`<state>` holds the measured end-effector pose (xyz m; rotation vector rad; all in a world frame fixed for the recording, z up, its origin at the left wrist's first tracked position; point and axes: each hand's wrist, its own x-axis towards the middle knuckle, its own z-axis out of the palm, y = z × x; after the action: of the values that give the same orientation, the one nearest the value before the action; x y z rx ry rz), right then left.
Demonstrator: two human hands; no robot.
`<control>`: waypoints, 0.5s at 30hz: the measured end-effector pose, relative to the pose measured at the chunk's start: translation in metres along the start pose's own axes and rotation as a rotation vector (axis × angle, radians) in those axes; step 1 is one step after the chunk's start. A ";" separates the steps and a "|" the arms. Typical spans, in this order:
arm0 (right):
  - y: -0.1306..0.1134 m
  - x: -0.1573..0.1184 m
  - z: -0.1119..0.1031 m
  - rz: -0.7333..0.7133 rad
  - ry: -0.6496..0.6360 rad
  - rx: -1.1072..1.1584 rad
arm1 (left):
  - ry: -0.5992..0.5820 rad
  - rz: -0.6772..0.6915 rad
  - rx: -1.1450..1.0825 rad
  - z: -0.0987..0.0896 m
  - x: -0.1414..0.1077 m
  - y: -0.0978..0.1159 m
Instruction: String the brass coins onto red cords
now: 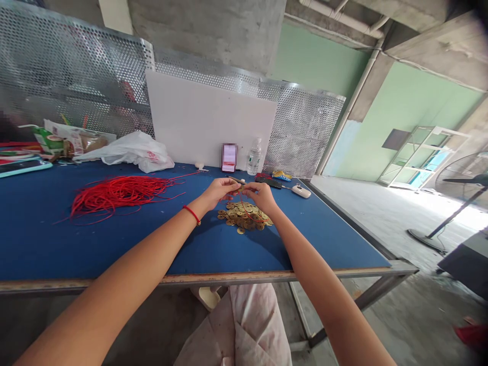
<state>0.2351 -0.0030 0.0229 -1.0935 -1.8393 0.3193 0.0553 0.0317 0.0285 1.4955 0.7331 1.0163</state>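
Both my hands meet above a pile of brass-coloured coins [244, 217] on the blue table. My left hand [221, 189], with a red bracelet at its wrist, has its fingers closed on a coin. Beside it, my right hand [260, 194] pinches at the same spot, but what lies between its fingertips is too small to make out. A red cord [246, 209] hangs from between the hands and curves over the coins. A large bundle of red cords [122, 194] lies to the left.
Behind the hands stand a lit phone [229, 157] and a clear bottle [254, 156]. A white plastic bag [137, 150] sits back left. A black object [269, 182] and a white device [301, 191] lie at the back right, near the table's metal edge [404, 266].
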 end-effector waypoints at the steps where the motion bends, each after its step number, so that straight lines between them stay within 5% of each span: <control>1: 0.000 0.000 0.000 0.008 0.008 0.014 | 0.001 -0.001 0.000 0.000 0.000 0.000; 15: 0.012 0.005 0.001 0.136 0.068 0.190 | 0.007 -0.004 -0.014 0.000 0.000 0.000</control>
<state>0.2398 0.0084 0.0176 -1.0856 -1.6416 0.5198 0.0552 0.0321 0.0290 1.4784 0.7324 1.0219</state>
